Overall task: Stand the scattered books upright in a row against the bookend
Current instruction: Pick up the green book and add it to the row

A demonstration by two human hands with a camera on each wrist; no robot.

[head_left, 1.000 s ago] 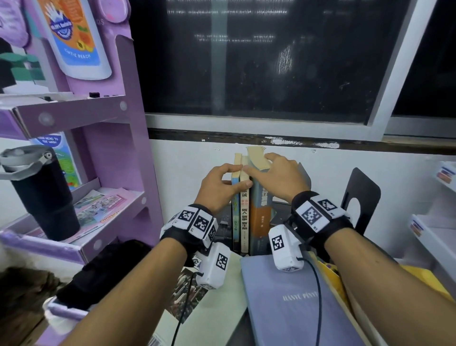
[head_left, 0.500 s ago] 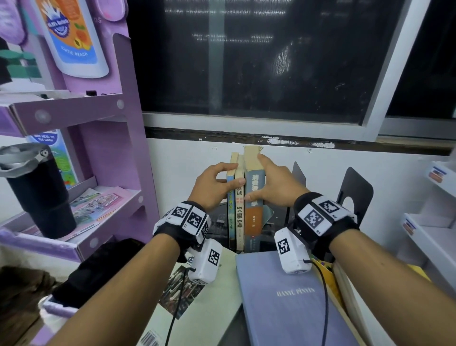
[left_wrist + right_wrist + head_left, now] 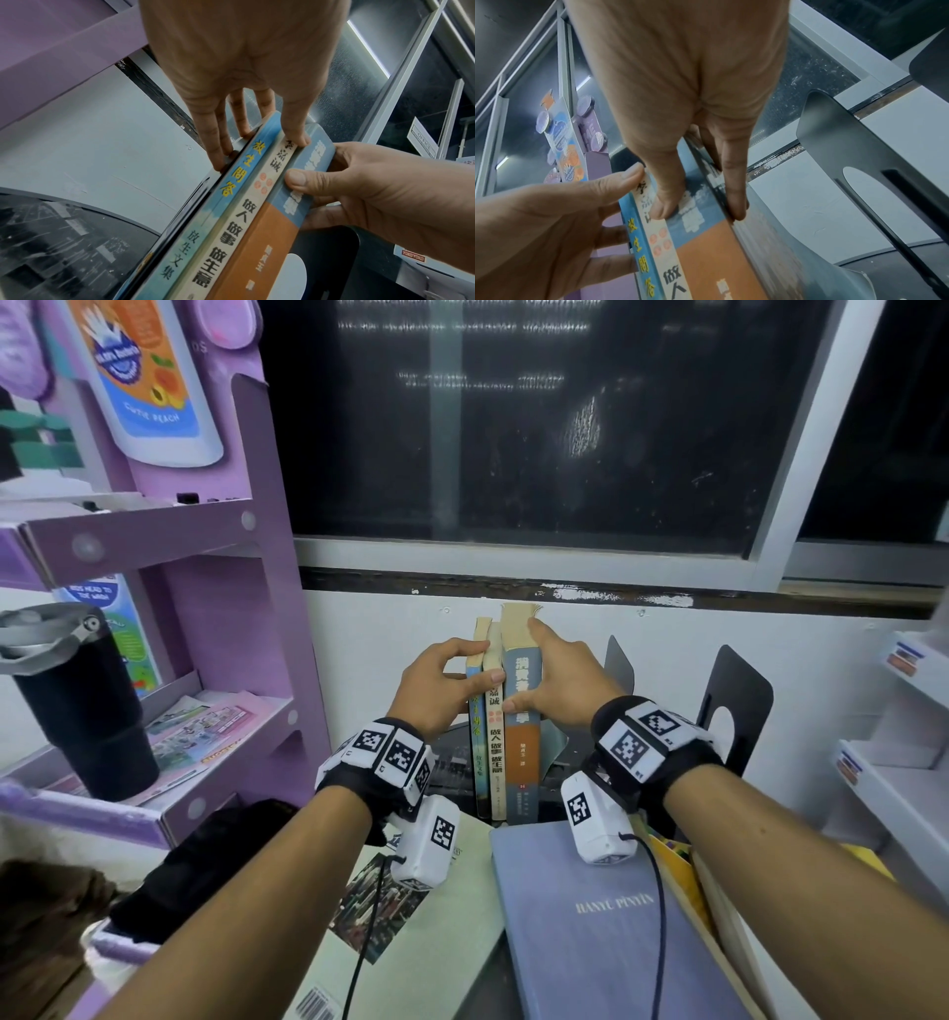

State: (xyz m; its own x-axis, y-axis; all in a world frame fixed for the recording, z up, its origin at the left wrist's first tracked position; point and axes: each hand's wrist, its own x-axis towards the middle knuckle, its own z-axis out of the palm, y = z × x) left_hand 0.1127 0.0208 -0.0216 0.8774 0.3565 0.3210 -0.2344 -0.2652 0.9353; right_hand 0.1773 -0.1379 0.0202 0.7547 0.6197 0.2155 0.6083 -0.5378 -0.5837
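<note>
on the purple shelf unit [image 3: 215,660] at left: a black tumbler [image 3: 77,706] standing in the lower tray, leaflets [image 3: 200,737] lying flat beside it.

three books upright in a row, spines toward the camera: blue-spined book [image 3: 476,742], cream-spined book [image 3: 496,752], then the thicker blue-and-orange book [image 3: 522,747], tallest, its frayed top edge above the others. pressed together, standing just beyond a grey book [image 3: 616,927] that lies flat on the tabletop [image 3: 488,983]. two black bookends [image 3: 739,706] to the right of the row, apart from it.

left hand [image 3: 441,685] clamped on the row's left side, thumb across the spines, fingers curled over the top edge. right hand [image 3: 560,685] clamped on the blue-and-orange book, thumb on its spine, fingers on its right cover.

only in the left wrist view: left fingers [image 3: 216,142] resting on a thin black upright plate against the blue-spined book's outer cover; whether a bookend or not, cannot tell. right thumb [image 3: 298,180] pinching at the seam between the cream and blue-and-orange spines. only in the right wrist view: the back cover [image 3: 782,233] of the blue-and-orange book bowing outward below the fingertips [image 3: 736,211], toward the cut-out bookend [image 3: 875,162].

against a second ago: blue-and-orange book no longer leaning, now straight and flush with the other two; right hand lower on its side, off the top.
</note>
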